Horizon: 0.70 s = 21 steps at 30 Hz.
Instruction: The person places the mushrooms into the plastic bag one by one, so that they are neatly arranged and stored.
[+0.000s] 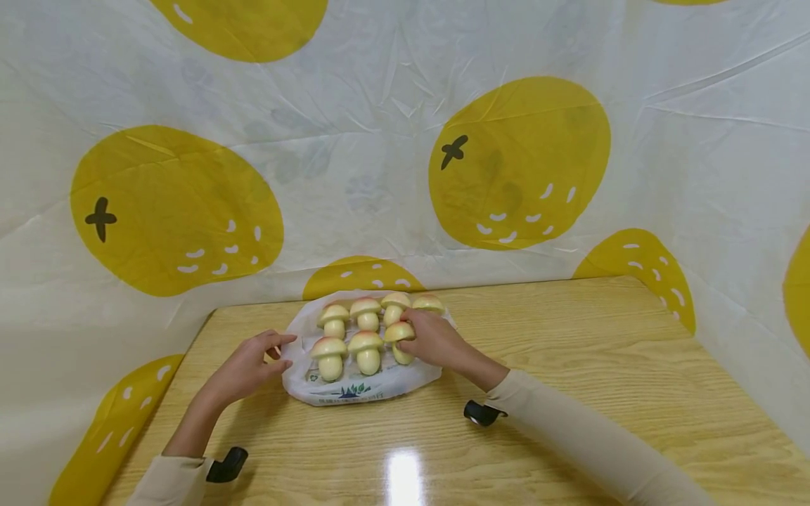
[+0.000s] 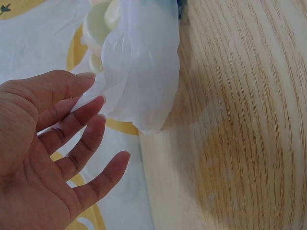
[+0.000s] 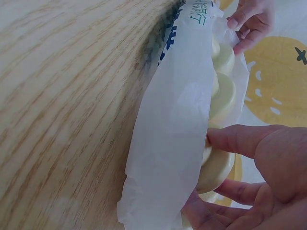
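Note:
Several glossy cream mushrooms with reddish-tinged caps lie in rows on a white plastic bag (image 1: 405,385) with printed lettering. My right hand (image 1: 436,337) grips the front-right mushroom (image 1: 400,332) between thumb and fingers. From the right wrist view, the thumb and fingers are around the same mushroom (image 3: 217,170), partly behind the raised bag edge. My left hand (image 1: 249,365) is at the bag's left end, its fingers loosely bent and spread. In the left wrist view, the fingertips touch the bag's thin edge (image 2: 112,91), with a gap under the thumb.
A wood-grain table (image 1: 569,393) lies under everything. Behind and beside it hangs a white sheet (image 1: 354,190) printed with large yellow fruits. Black bands (image 1: 484,413) are on both wrists, at the ends of the beige sleeves (image 1: 588,436).

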Motion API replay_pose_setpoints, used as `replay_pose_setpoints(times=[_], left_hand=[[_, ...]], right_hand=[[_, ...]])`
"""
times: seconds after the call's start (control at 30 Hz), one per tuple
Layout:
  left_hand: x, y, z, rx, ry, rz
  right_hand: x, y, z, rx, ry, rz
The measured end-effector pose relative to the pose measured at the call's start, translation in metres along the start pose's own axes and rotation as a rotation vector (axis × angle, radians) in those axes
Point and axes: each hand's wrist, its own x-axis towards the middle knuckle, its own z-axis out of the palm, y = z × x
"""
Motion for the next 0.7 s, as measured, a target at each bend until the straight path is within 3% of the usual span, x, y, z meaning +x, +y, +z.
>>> replay_pose_setpoints(times=[0.7], left_hand=[[0.0000,0.0016,-0.0016,-0.003,-0.011,-0.011]], right_hand=[[-0.0011,-0.0074,-0.0057,-0.082,0.006,-0.040]])
